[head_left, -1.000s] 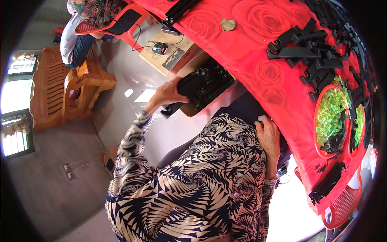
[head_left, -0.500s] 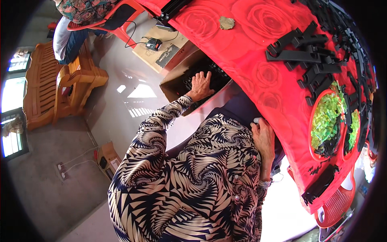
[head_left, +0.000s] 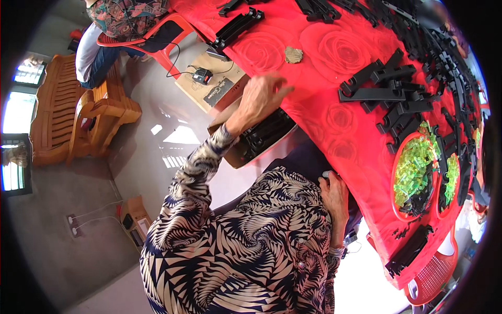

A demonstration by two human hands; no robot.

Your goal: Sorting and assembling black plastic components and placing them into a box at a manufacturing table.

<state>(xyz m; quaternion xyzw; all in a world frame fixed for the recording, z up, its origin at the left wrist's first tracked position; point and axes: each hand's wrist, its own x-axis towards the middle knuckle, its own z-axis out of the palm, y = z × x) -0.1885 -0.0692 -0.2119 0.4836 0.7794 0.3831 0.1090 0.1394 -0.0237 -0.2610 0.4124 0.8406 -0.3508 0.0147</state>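
Note:
My left hand (head_left: 259, 102) is raised over the cardboard box (head_left: 217, 123), close to the table's edge. Its fingers are stretched and somewhat apart, with nothing visible in them. Black plastic parts (head_left: 266, 133) lie inside the box under it. My right hand (head_left: 334, 198) rests against my lap beside the hanging red tablecloth. Its fingers are curled, and a small greyish piece (head_left: 327, 174) shows at the fingertips; I cannot make out what it is.
On the red table (head_left: 319, 99) are a pile of black clip-like parts (head_left: 397, 89), a brown lump (head_left: 293, 55) and baskets of yellow-green pieces (head_left: 415, 167). A flattened carton (head_left: 209, 83) holds a small black device (head_left: 202, 76). A person sits on a red chair (head_left: 183, 23) at upper left.
My left hand has risen out of the box and moved up toward the table edge, so more of the black parts inside show. The right hand stays on my lap.

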